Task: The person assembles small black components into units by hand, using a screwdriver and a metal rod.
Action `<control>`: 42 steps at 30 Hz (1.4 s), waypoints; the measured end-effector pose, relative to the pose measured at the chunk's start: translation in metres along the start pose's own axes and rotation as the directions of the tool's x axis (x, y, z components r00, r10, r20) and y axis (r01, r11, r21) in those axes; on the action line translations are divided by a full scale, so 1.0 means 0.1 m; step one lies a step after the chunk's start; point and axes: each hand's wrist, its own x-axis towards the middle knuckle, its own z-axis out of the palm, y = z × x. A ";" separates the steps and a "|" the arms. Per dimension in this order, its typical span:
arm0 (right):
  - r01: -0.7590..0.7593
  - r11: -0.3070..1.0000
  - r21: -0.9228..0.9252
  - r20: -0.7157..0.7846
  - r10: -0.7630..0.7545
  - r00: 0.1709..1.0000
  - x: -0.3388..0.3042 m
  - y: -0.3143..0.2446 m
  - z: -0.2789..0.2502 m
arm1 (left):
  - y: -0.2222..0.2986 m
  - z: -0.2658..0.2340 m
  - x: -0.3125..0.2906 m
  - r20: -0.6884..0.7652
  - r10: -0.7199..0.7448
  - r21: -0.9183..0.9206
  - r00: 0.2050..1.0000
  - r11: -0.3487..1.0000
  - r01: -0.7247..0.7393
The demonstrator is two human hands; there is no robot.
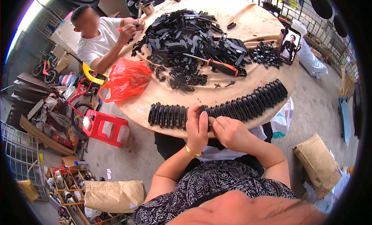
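Observation:
Both my hands meet at the near edge of a cloth-covered round table (137, 120). My left hand (197, 128) is closed around a small black plastic part (202, 108), mostly hidden by the fingers. Pressed up beside it, my right hand (231, 134) has its fingers pinched together; what they hold is too covered to name. Just beyond my hands runs a curved row of upright black plastic parts (252, 102), with a shorter stretch (167, 115) of it left of my left hand.
A big heap of black plastic pieces (174, 38) fills the table's middle, a red-and-black-handled screwdriver (223, 67) on it. A red plastic bag (130, 77) lies left, a propped phone (289, 45) right. Across the left side a person (99, 38) handles parts. A red stool (104, 126) stands left.

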 end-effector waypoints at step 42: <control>-0.305 0.769 0.562 0.061 0.329 0.942 0.69 0.31 0.07 | 0.19 -0.82 0.54 0.074 -0.307 -0.445 0.949 0.841 0.307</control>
